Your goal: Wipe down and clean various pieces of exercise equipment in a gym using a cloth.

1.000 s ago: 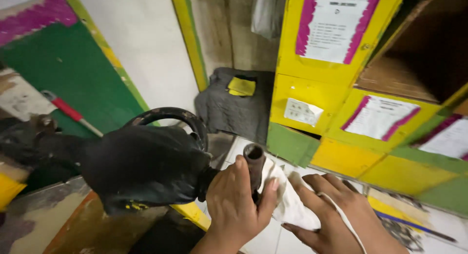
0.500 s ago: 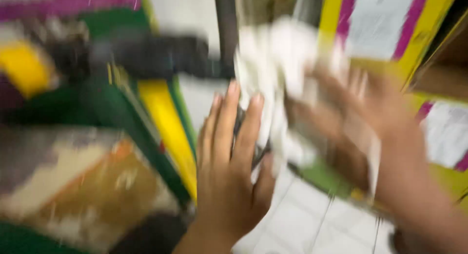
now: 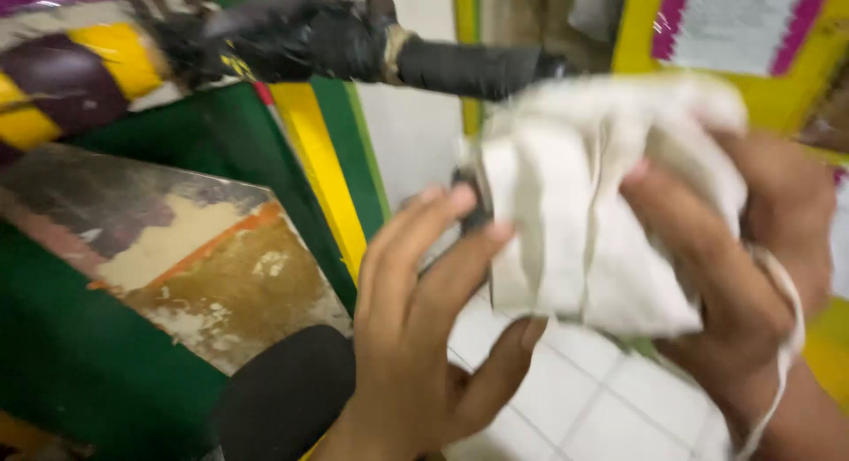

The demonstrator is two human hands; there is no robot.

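Note:
My right hand [image 3: 752, 249] grips a bunched white cloth [image 3: 592, 213] and presses it against a dark pipe end [image 3: 475, 204], most of which is hidden behind the cloth. My left hand [image 3: 424, 328] is cupped loosely round that pipe from the left. Its fingertips rest at the cloth's left edge and its thumb sits under the cloth. A white string from the cloth hangs over my right wrist. Above both hands a black bar with a grip [image 3: 469, 67] runs across, joined to a black wrapped part [image 3: 292, 36]. The picture is somewhat blurred.
A worn board painted green, yellow and brown [image 3: 212, 266] leans at the left. A black rounded object [image 3: 283, 395] sits at the bottom. White floor tiles [image 3: 601, 408] lie below the hands. Yellow cabinet fronts with pink-edged paper sheets [image 3: 734, 27] stand at the top right.
The view has swung down and to the left. My right hand has bunched the cloth and lifted it over the pipe end. My left hand's grip on the pipe has loosened.

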